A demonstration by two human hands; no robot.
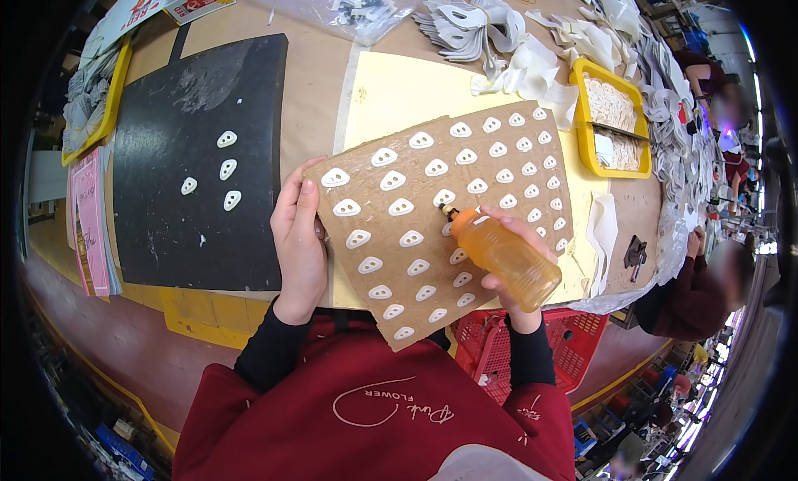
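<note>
My left hand (301, 232) grips the left edge of a brown cardboard sheet (385, 240), thumb on top. The sheet is tilted, and rows of small white rounded-triangle pieces (392, 180), each with two holes, lie across it. Wrapped in my right hand (536, 236) is a squeeze bottle (509, 261) of amber liquid with an orange cap. Its dark nozzle points down-left at one white piece near the sheet's middle; whether it touches, I cannot tell. Part of my right hand is hidden behind the bottle.
To the left, a black board (191, 232) bears several similar white pieces. A yellow tray (586, 153) of pale pieces stands at right, with grey-white strips (474, 24) bundled behind. A red basket (578, 348) sits below the table edge. Another person (690, 302) works at far right.
</note>
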